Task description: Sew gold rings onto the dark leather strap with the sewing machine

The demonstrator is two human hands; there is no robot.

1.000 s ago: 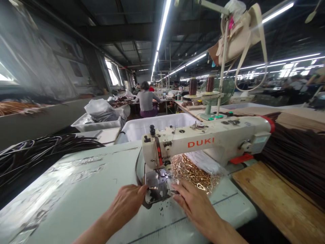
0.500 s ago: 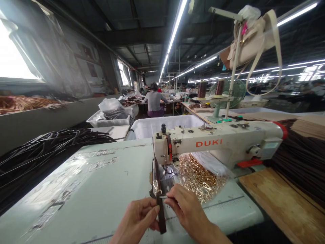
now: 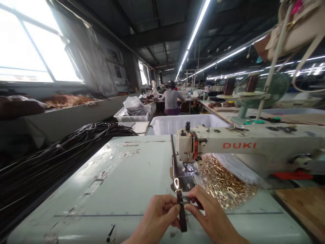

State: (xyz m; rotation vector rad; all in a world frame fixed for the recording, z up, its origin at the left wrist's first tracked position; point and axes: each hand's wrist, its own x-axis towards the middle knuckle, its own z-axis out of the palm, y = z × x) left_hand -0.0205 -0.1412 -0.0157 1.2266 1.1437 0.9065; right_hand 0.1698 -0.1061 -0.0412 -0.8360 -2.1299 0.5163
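Over pale green tabletop [image 3: 137, 179], dark strap [image 3: 182, 217] between both hands [image 3: 158, 215] [image 3: 212, 215].

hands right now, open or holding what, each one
Left hand: closed, pinching the dark strap.
Right hand: closed, holding a small pointed tool.

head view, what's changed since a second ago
The left hand and right hand have drawn back from the sewing machine toward the person. A dark strap with a gold clasp now shows in the left; the right holds a small pointed tool at it. The view swung left. The machine and bag of clasps stayed put.
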